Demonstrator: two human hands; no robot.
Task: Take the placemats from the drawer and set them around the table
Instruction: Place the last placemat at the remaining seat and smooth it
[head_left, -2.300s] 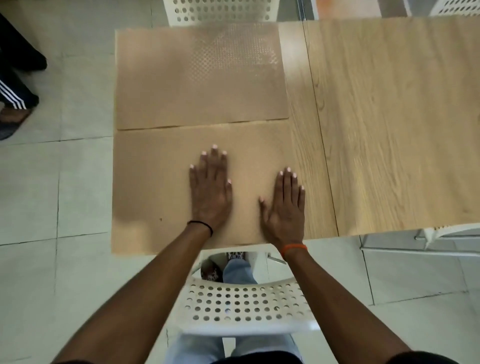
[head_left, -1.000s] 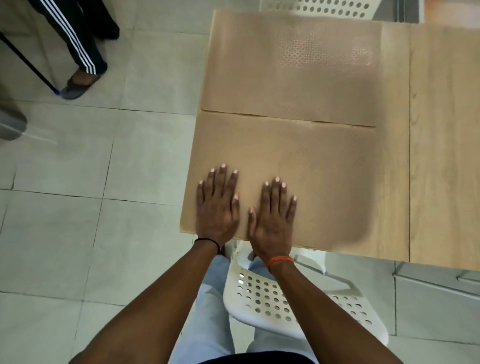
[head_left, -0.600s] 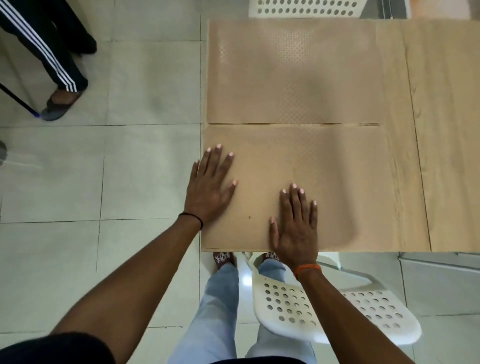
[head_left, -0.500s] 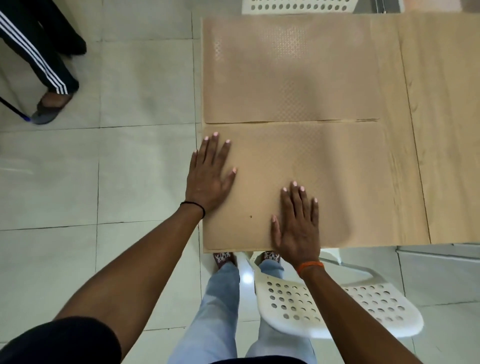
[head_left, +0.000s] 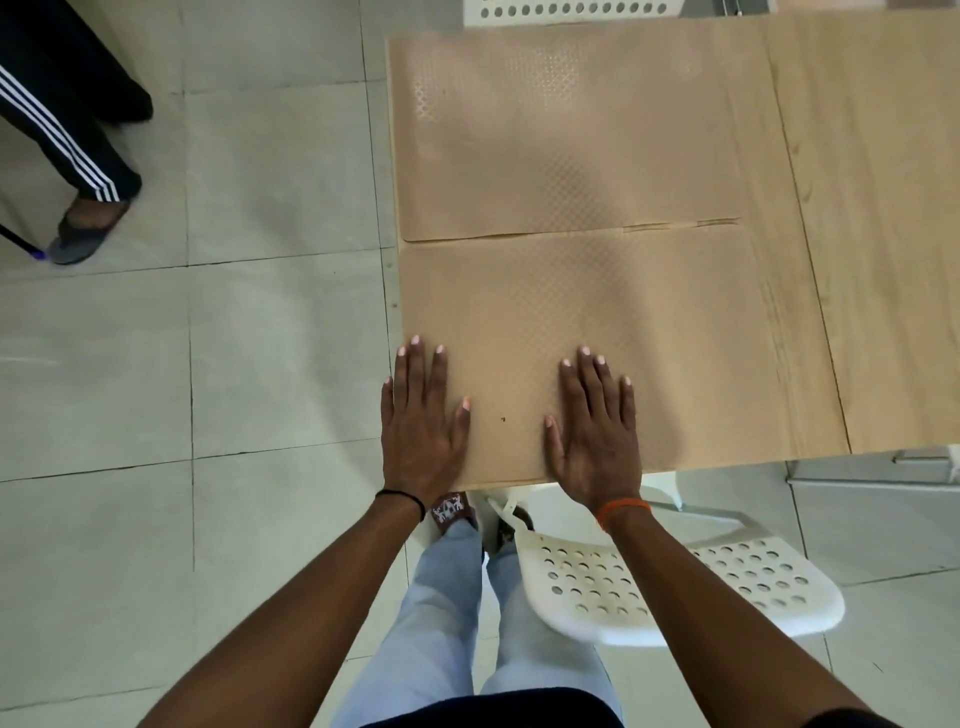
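Observation:
Two tan textured placemats lie side by side on the left end of the wooden table (head_left: 883, 208). The near placemat (head_left: 649, 332) reaches the table's front and left edges. The far placemat (head_left: 561, 135) touches it along one long edge. My left hand (head_left: 422, 421) rests flat, fingers spread, on the near placemat's front left corner, partly past the table's left edge. On the same mat's front edge my right hand (head_left: 595, 431) lies flat, palm down. Neither hand grips anything.
A white perforated chair (head_left: 675, 592) stands under the table's front edge, right of my legs. Another white chair (head_left: 571, 8) shows at the far edge. A person's legs in striped trousers (head_left: 62, 135) stand on the tiled floor at the left.
My left hand has slid back toward the mat's front left corner and straightened. My right hand stays flat near the front edge. The view has shifted slightly.

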